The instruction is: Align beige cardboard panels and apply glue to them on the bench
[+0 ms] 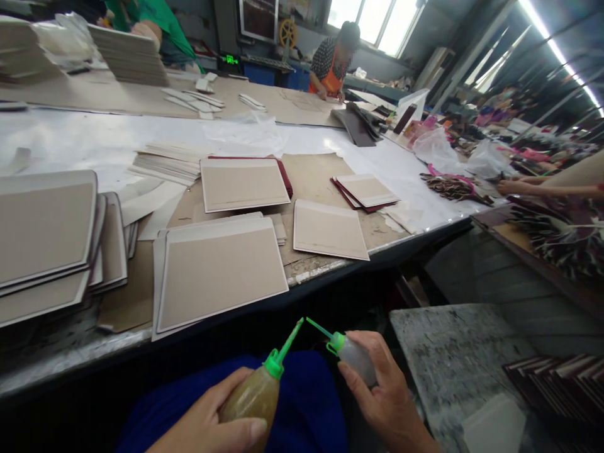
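In the head view, my left hand is wrapped round a squeeze bottle with yellowish-brown contents and a long green nozzle pointing up. My right hand grips a smaller, pale squeeze bottle with a thin green nozzle tilted up to the left. The two nozzle tips are very close together; whether they touch I cannot tell. Both bottles are held above my blue-covered lap. Beyond them, at the table edge, lie a large beige panel with a white border and a smaller beige panel.
Stacked panels overhang the table's left front edge. Pale strips and dark-red-backed panels lie farther back. A stained board stands at my right. Across the table is a person in an orange apron; another person's hand shows at right.
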A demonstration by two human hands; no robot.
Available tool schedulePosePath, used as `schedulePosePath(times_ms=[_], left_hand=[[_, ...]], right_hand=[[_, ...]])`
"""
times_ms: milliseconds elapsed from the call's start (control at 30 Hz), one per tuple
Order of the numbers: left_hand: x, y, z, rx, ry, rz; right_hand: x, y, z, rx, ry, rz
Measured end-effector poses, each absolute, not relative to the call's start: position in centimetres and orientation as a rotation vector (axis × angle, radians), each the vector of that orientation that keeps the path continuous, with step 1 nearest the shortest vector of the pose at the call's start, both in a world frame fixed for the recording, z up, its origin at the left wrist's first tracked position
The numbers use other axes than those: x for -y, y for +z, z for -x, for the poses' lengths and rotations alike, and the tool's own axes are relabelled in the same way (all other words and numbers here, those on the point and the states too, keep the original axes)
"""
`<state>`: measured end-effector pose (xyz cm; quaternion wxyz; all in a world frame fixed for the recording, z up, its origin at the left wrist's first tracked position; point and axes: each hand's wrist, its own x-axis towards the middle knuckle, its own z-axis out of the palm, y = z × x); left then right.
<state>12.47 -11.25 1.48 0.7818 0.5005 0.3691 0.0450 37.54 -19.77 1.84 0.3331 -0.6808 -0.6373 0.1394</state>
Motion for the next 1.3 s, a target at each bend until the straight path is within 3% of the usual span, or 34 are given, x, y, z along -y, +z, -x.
schedulePosePath(times_ms=[1300], left_hand=[[11.2, 1.6, -13.5, -0.783, 0.071, -1.066]], right_hand=[[20.1, 2.1, -38.9, 1.766, 0.261, 1.836]])
